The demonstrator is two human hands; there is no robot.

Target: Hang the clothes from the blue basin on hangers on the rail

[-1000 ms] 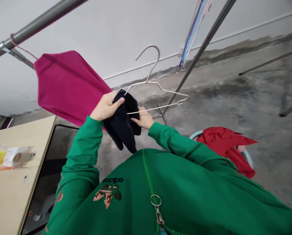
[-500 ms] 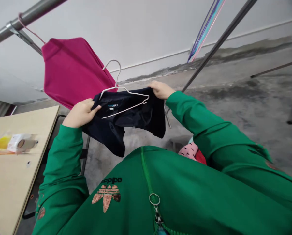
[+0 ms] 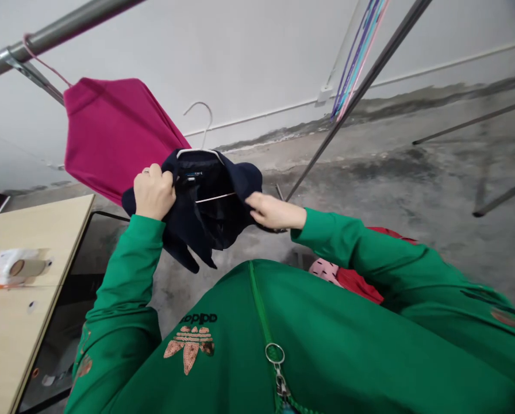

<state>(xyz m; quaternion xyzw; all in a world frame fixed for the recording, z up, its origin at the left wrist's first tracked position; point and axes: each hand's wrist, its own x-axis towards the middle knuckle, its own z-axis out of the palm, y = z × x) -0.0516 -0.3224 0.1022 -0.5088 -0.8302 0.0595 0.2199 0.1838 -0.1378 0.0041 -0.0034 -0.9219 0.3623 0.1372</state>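
A dark navy garment, with a printed neck label inside, hangs on a white clothes hanger. The hanger's hook rises above the collar, its shoulders are under the cloth, and part of its lower bar shows in the front opening. On the left side of the collar, my left hand is closed around the cloth. My right hand pinches the garment's right front edge below the shoulder. Behind my left hand, a magenta garment hangs from a pink hanger.
A metal rail crosses the upper left, and a slanting metal pole stands at right with coloured hangers near its top. A wooden table is at left, bearing a roll. Red and pink fabric lies low at right.
The navy garment's right shoulder now covers the hanger arm that was bare before. My right hand has moved down and inward to the front edge; my left hand has shifted its grip on the collar.
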